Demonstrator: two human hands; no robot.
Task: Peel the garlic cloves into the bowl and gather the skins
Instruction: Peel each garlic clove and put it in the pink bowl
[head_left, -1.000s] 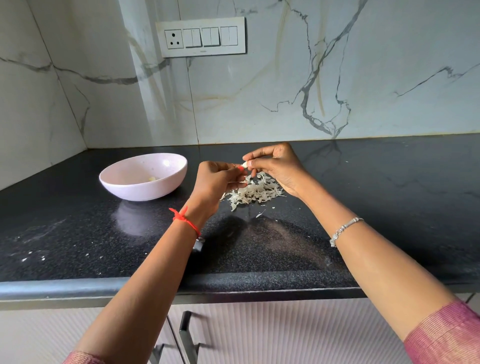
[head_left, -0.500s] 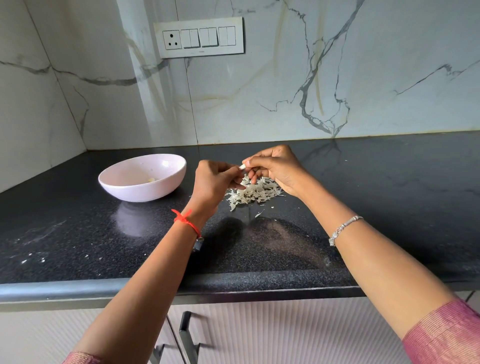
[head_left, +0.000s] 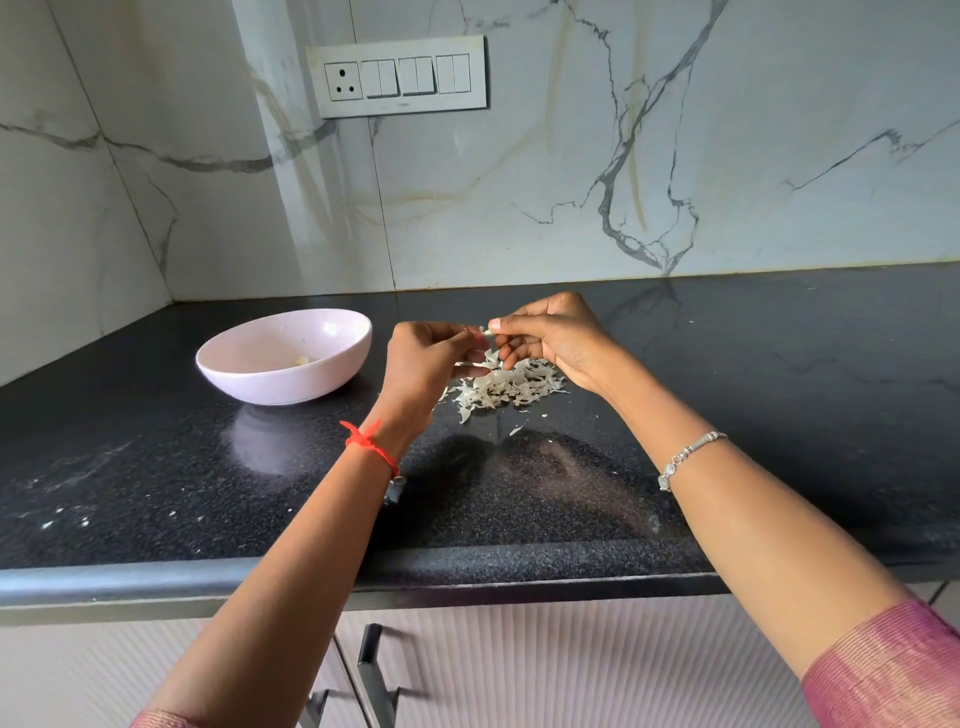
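Both hands meet above a heap of white garlic skins (head_left: 506, 387) on the black counter. My left hand (head_left: 426, 364) and my right hand (head_left: 550, 338) pinch a small garlic clove (head_left: 488, 330) between their fingertips; only a white tip of it shows. A pale pink bowl (head_left: 244, 376) stands to the left of my hands, with a peeled clove (head_left: 302, 359) lying inside it.
The black granite counter (head_left: 779, 415) runs to a marble wall at the back and left. A switch panel (head_left: 397, 77) is on the wall. A few skin scraps (head_left: 519, 427) lie in front of the heap. Cabinet handles (head_left: 369, 670) sit below the counter edge.
The hands stay together over the skin heap, with only small finger movements on the clove. The bowl and heap have not moved.
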